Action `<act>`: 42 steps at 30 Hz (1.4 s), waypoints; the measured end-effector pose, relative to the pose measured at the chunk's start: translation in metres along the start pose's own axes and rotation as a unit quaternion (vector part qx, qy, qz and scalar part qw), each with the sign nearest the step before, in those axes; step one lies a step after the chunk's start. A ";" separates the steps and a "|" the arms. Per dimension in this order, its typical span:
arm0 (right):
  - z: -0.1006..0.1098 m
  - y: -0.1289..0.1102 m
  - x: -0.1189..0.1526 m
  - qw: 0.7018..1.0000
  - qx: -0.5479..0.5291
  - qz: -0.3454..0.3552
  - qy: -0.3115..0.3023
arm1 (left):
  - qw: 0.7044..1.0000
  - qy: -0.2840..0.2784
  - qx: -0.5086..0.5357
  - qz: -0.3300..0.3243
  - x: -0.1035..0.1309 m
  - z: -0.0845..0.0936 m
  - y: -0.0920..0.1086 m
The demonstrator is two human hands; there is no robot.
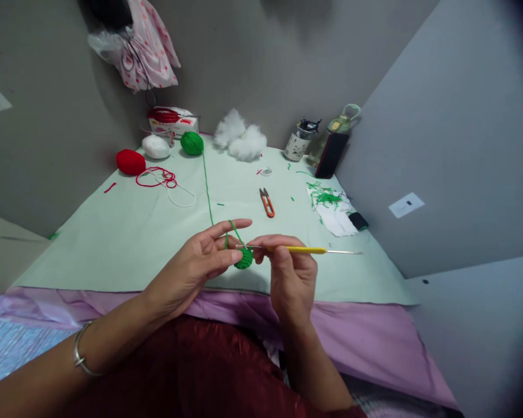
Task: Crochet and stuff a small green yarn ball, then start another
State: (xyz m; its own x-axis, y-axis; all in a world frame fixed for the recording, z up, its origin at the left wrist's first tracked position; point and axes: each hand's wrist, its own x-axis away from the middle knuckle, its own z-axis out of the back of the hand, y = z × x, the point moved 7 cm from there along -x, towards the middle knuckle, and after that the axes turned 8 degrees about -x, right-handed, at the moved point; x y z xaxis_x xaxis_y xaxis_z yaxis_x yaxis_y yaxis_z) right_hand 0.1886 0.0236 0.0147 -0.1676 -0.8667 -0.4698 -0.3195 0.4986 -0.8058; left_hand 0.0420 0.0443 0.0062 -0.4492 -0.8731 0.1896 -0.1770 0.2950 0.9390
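Between thumb and fingers, my left hand (pixel 203 252) pinches a small round green crochet piece (pixel 244 259). Green yarn (pixel 207 188) runs from the green yarn ball (pixel 192 143) at the back down to that hand and loops over its raised index finger. My right hand (pixel 293 273) is closed on the yellow handle of a crochet hook (pixel 303 249), held nearly level. The hook's metal tip meets the top edge of the green piece; whether it passes through a stitch is too small to tell.
Orange thread snips (pixel 267 203) lie beyond my hands. A red yarn ball (pixel 131 162) and white yarn ball (pixel 156 147) sit back left, white stuffing (pixel 242 138) at back centre. To the right are a pen cup (pixel 298 145), a phone (pixel 332 155) and green yarn scraps (pixel 326 198).
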 end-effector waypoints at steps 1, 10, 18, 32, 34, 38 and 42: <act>0.002 0.001 0.000 1.000 -0.013 -0.006 0.006 | 1.000 0.001 -0.001 -0.002 0.000 0.001 0.000; 0.001 -0.016 0.002 0.997 0.069 0.034 -0.012 | 0.996 0.009 -0.048 -0.070 -0.001 0.006 0.007; -0.027 -0.037 0.028 0.847 0.412 0.318 -0.109 | 0.994 0.041 -0.071 -0.072 0.002 0.005 0.007; -0.013 -0.015 0.005 0.977 0.162 0.131 -0.046 | 0.998 0.027 -0.001 -0.051 -0.003 0.003 0.001; -0.019 -0.020 0.014 0.941 0.267 0.199 -0.062 | 0.997 0.039 0.006 -0.061 -0.003 0.004 0.002; -0.025 -0.028 0.024 0.880 0.374 0.284 -0.074 | 0.997 0.002 0.072 0.016 -0.005 0.001 -0.005; -0.005 -0.024 0.008 0.974 0.167 0.153 0.011 | 0.994 0.000 0.102 0.036 -0.005 0.004 -0.005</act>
State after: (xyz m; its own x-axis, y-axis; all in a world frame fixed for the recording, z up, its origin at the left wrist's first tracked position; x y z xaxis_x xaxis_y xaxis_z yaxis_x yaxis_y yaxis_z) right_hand 0.1907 0.0050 0.0319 -0.2292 -0.6753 -0.7010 0.0695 0.7070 -0.7038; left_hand 0.0421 0.0491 -0.0004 -0.4676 -0.8469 0.2531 -0.3179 0.4283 0.8458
